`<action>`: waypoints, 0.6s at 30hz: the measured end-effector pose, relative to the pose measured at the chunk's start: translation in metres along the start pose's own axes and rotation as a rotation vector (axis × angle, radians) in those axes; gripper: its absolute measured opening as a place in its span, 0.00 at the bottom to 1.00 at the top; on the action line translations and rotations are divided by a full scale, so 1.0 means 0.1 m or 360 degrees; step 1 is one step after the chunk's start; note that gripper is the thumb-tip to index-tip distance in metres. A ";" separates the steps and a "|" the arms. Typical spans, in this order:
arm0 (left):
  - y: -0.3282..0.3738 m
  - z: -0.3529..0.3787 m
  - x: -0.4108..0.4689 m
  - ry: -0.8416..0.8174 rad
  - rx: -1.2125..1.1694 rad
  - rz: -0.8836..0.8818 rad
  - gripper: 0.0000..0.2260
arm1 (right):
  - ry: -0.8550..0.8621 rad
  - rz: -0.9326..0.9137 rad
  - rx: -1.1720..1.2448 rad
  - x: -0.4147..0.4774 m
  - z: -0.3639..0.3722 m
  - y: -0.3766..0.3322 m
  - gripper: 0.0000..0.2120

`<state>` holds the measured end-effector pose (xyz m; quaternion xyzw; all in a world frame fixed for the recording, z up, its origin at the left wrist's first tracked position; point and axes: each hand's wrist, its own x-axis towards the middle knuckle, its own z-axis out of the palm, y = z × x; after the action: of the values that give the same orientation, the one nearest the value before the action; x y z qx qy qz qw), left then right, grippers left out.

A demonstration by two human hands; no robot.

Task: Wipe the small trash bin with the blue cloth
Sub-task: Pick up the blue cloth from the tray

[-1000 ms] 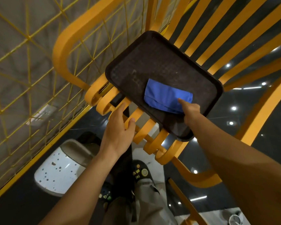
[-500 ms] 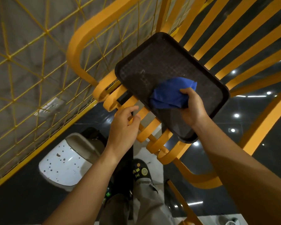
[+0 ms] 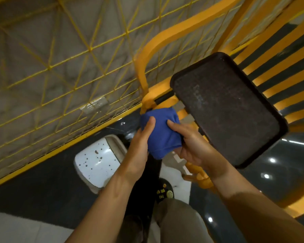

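The blue cloth (image 3: 162, 132) is bunched up between both my hands, held in the air in front of the yellow slatted bench. My left hand (image 3: 141, 146) grips its left side and my right hand (image 3: 191, 144) grips its right side. Below them on the dark floor stands the small trash bin (image 3: 95, 162), white with dark specks and a beige rim, seen from above. My hands and the cloth are apart from the bin, up and to its right.
A dark brown tray (image 3: 225, 109) lies on the yellow bench (image 3: 279, 55) at the right. A yellow wire grid (image 3: 60, 67) covers the wall at the left, with a wall socket (image 3: 94, 105). My shoe (image 3: 164, 192) and trouser leg are below the hands.
My right hand has lifted the blue cloth off the tray and brought it left and down. My left hand has left the bench edge and now holds the cloth too.
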<state>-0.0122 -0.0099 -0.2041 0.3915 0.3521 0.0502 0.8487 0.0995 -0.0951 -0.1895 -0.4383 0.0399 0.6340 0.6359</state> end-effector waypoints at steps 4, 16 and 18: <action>-0.16 -0.45 -0.15 0.0371 -0.0084 0.0083 0.20 | -0.0006 -0.0057 -0.0449 0.23 0.27 0.35 0.15; -0.69 -1.58 -0.55 0.0807 -0.0240 0.0206 0.20 | -0.0225 0.0353 -0.0570 0.89 0.52 1.52 0.24; -0.74 -1.60 -0.56 0.0976 -0.0320 0.0119 0.19 | -0.0326 0.0418 -0.0471 0.86 0.51 1.68 0.20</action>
<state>-0.1705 0.0198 -0.2959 0.2850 0.5700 0.2315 0.7351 -0.0510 -0.0289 -0.2953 -0.4511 -0.0616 0.7516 0.4773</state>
